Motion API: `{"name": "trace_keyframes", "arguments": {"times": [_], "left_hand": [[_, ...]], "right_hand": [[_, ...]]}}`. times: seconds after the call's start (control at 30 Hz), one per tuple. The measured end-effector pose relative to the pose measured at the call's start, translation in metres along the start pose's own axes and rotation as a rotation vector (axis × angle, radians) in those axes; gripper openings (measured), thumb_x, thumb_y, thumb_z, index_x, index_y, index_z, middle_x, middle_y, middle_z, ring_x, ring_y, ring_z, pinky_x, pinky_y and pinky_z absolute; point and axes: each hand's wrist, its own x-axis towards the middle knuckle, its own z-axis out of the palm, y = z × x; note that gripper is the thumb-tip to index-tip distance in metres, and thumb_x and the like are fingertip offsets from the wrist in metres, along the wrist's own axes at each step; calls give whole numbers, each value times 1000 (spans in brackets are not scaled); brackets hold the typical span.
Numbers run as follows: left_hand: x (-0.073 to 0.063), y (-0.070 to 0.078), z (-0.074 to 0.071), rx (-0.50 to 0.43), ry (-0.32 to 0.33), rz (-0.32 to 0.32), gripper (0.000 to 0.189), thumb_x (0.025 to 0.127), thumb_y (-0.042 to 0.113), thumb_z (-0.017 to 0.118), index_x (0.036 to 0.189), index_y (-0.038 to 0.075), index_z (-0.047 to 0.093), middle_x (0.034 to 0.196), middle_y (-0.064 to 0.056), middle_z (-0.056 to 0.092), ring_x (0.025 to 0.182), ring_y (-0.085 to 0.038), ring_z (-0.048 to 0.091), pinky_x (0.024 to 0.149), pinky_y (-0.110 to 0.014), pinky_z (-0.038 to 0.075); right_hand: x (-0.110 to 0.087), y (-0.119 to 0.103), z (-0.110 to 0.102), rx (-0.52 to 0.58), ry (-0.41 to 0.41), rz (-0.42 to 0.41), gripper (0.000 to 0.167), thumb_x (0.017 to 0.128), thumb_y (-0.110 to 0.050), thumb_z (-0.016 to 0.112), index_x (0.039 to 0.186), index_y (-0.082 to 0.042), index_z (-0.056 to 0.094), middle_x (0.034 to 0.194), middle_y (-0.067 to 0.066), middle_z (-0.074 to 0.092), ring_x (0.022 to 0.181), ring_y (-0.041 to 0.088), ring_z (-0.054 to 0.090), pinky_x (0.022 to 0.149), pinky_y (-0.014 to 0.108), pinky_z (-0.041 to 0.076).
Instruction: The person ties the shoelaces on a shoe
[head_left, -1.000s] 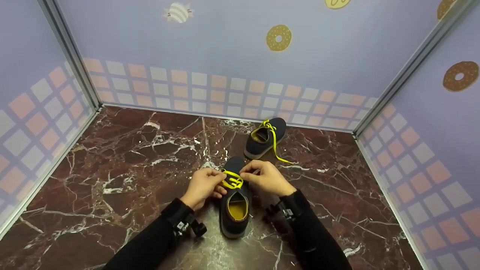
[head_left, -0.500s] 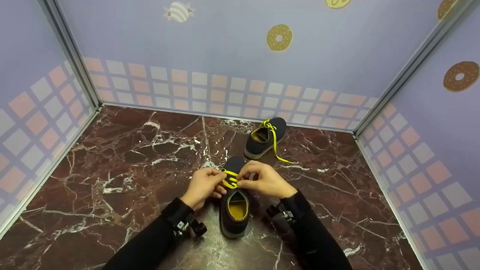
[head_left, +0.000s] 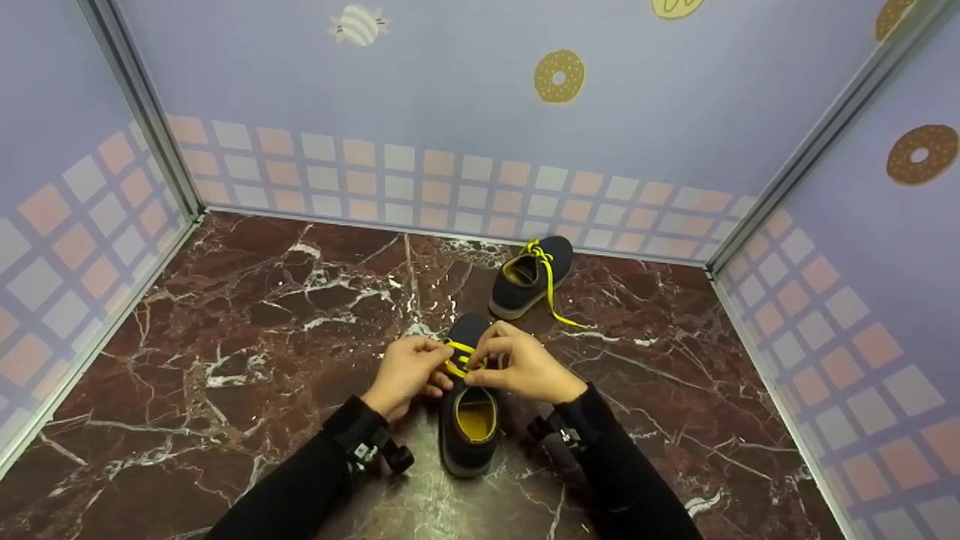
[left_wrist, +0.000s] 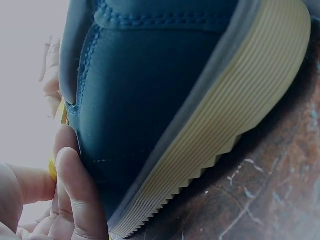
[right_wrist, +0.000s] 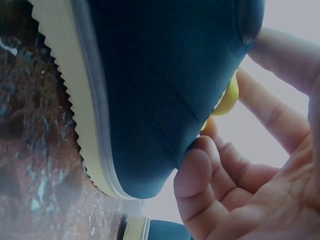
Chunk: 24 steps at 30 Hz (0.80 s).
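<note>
A dark sneaker (head_left: 466,459) with a yellow lining lies on the floor, its toe pointing away from me. Yellow shoelace (head_left: 459,347) crosses its upper. On the left side of the shoe, my left hand (head_left: 407,376) pinches the lace between thumb and forefinger, while its other fingers rest along the upper (left_wrist: 130,100). My right hand (head_left: 529,369) reaches over the lacing from the right with thumb and forefinger at the yellow lace (right_wrist: 228,99). Its lower fingers curl against the shoe's side. The right fingers partly hide the lacing in the head view.
A second dark sneaker (head_left: 517,294) stands farther back near the wall, its yellow lace (head_left: 551,289) trailing onto the floor. Red-brown marbled floor (head_left: 300,300) surrounds the shoes. Lilac panels with printed doughnuts and squares (head_left: 450,90) enclose three sides.
My right hand has shifted left and slightly toward me across the lacing, from the shoe's right edge to above its middle. The left hand and both shoes stay put.
</note>
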Motion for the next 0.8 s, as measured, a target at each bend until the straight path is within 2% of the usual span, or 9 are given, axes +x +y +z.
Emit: {"name": "trace_keyframes", "arguments": {"times": [0.4, 0.8], "left_hand": [[1, -1, 0, 6, -3, 12, 19, 106, 10, 75, 113, -8, 72, 82, -11, 74, 55, -12, 68, 46, -22, 55], [0, 1, 1, 20, 5, 9, 19, 105, 11, 76, 113, -7, 73, 83, -13, 74, 55, -12, 68, 46, -22, 54]], "right_hand": [[0, -4, 4, -43, 10, 6, 15, 95, -28, 92, 104, -18, 86, 112, -1, 61, 101, 24, 61, 86, 33, 49], [2, -7, 7, -42, 33, -4, 7, 97, -22, 90, 98, -15, 89, 112, 1, 61, 105, 22, 59, 92, 36, 49]]}}
